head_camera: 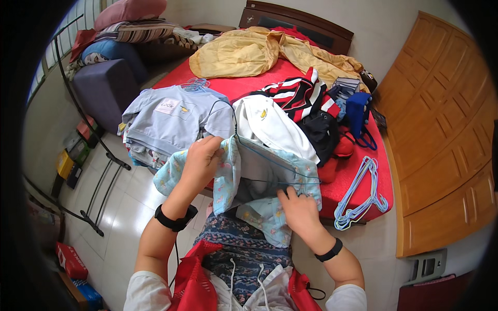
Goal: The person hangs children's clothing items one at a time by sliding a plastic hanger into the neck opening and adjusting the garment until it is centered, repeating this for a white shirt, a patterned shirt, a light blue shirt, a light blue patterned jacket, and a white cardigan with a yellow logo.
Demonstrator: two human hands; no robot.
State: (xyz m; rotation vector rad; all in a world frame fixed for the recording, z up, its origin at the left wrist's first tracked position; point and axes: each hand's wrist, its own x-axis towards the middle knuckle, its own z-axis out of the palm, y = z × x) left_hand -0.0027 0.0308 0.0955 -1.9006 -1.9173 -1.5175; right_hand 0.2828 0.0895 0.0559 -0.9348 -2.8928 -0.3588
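A light blue patterned garment (223, 186) with a grey lining hangs in front of me, its front spread apart. Inside it is a dark blue wire hanger (268, 153), its hook rising above the collar. My left hand (204, 157) grips the garment near the collar on the left side. Lower down, my right hand (297, 206) holds the garment's right front edge, close to the hanger's bottom bar. Just beyond lies a stack of folded tops with a pale blue shirt (171, 112) uppermost. A white garment (272, 120) rests to its right.
The bed (241, 85) has a red cover and a yellow quilt (237, 54). A striped garment (295, 93) and a blue bag (358, 116) lie on its right side, with a bundle of wire hangers (360, 194) near the corner. A black metal rack (83, 112) stands left.
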